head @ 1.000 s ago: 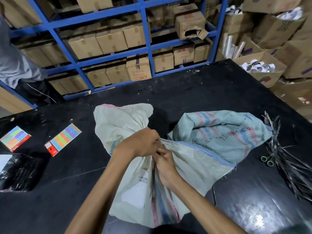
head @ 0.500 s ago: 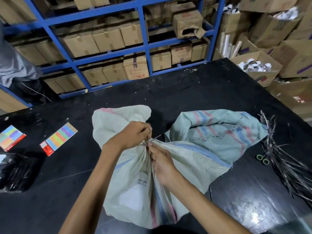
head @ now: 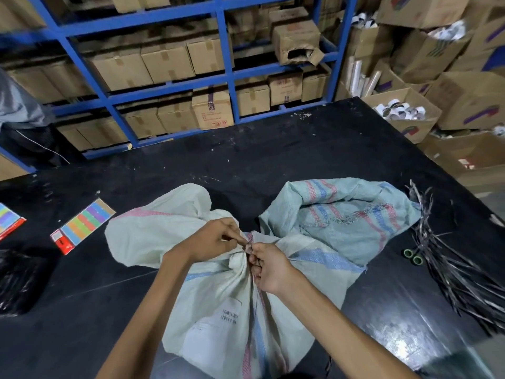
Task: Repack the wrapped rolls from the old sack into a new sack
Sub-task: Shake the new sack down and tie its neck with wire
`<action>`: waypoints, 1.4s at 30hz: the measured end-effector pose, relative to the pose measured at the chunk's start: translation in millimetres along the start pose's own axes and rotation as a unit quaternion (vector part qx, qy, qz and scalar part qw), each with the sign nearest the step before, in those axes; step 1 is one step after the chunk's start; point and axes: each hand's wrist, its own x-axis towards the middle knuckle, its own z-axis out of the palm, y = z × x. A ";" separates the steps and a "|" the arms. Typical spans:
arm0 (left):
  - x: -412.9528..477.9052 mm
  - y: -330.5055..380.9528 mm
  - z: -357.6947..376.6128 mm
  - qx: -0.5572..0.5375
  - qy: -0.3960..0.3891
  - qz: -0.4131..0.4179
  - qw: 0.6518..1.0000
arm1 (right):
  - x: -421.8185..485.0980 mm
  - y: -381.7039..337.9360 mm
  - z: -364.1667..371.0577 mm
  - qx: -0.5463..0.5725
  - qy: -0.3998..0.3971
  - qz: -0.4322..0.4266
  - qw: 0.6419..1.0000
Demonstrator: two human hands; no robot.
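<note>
Left hand (head: 216, 239) and right hand (head: 269, 269) meet fingertip to fingertip, both pinching the bunched neck of the pale sack (head: 218, 310). It lies on the table (head: 300, 160). Green sack (head: 355, 228) slumps against its right side, touching.

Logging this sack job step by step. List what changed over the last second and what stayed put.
The left hand slid slightly left off the gathered neck of the white sack. Its fingers now pinch what looks like a tie strand there, opposite the right hand, which keeps gripping the neck. Unmoved: white sack, blue-green sack, scissors, colour cards.
</note>
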 end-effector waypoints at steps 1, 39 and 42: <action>1.2 -0.2 3.1 0.005 -0.003 0.003 1.000 | 0.5 -0.8 -1.9 0.010 0.003 0.005 1.000; -8.0 -20.6 53.8 -0.072 0.057 -0.002 0.996 | 4.5 7.7 -58.6 -0.265 -0.128 -0.092 0.951; -8.4 -18.6 56.5 -0.065 0.049 -0.001 0.997 | 1.3 1.4 -61.3 -0.296 -0.162 -0.080 0.938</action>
